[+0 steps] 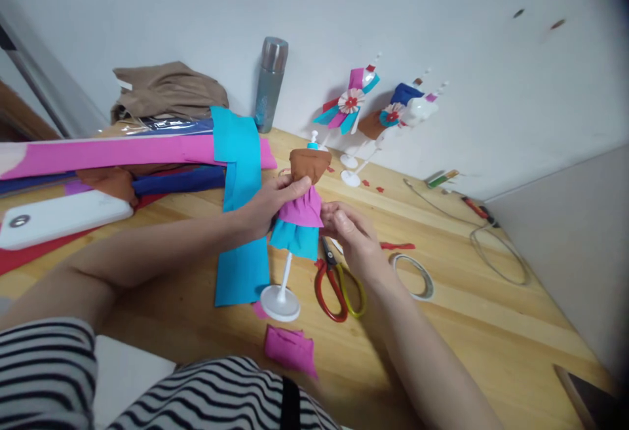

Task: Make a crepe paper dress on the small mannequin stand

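Note:
A small dress form (284, 279) on a white stand wears a brown top (308, 162), a pink skirt layer (302, 210) and a blue layer (295, 238) below it. My left hand (278, 202) grips the form at the waist, thumb across the front. At the right edge of the pink layer, my right hand (350, 223) has its fingers closed together, apparently pinching that edge; the fingertips are partly hidden. Scissors (339, 279) with red and yellow handles lie under my right hand. A folded pink piece (291, 349) lies in front of the stand.
A blue strip (243, 273) and a pink roll (113, 158) lie on the left, near a white power bank (63, 217). Behind stand a flask (271, 82) and decorated forms (351, 99). A tape roll (413, 277) and a cable (484, 246) are to the right.

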Demonstrator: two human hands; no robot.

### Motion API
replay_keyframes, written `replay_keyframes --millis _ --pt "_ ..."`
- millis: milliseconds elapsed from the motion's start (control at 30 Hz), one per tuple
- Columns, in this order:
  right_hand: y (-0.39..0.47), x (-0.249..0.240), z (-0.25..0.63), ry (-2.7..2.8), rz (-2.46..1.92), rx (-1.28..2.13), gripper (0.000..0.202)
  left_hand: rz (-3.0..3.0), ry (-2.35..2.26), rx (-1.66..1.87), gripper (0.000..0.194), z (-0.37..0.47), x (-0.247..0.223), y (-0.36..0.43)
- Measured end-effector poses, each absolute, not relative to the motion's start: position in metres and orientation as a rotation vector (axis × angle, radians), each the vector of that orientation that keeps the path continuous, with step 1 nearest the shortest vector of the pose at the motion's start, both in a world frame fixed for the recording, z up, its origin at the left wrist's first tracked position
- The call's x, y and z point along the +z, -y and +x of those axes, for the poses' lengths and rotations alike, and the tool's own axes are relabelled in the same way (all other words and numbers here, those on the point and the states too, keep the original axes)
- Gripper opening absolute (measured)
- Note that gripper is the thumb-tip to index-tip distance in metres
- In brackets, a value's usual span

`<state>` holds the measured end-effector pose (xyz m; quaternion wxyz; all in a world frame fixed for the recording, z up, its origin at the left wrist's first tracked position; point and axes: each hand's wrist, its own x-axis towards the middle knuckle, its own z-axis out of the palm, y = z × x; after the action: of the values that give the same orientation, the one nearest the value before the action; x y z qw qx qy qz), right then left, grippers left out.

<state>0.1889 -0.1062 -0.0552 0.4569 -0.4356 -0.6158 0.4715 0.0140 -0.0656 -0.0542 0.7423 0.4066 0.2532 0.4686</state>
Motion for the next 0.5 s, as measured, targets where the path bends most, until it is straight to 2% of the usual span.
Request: replay_keyframes --millis 100,200,267,333,500 --pt "0.109 -0.050 0.190 1.590 -1.180 1.117 0.044 0.955 -0.620 1.054 0.037 0.016 -0.053 0.066" --pt "0.107 -0.047 0.194 1.681 -1.298 0.771 0.044 1.060 -0.679 1.078 0.036 0.019 -0.054 0.069" --pt "0.104 -0.046 0.194 1.642 -1.276 0.659 0.049 1.118 -0.701 1.075 0.033 0.023 -0.054 0.071" --pt "0.102 -0.045 0.191 1.596 -1.182 0.826 0.054 1.142 -0.703 1.046 0.031 0.027 -0.055 0.073" --pt "0.104 -0.038 0.182 1.396 -0.960 1.352 0.047 1.251 -0.749 1.018 0.033 0.033 -0.052 0.080"
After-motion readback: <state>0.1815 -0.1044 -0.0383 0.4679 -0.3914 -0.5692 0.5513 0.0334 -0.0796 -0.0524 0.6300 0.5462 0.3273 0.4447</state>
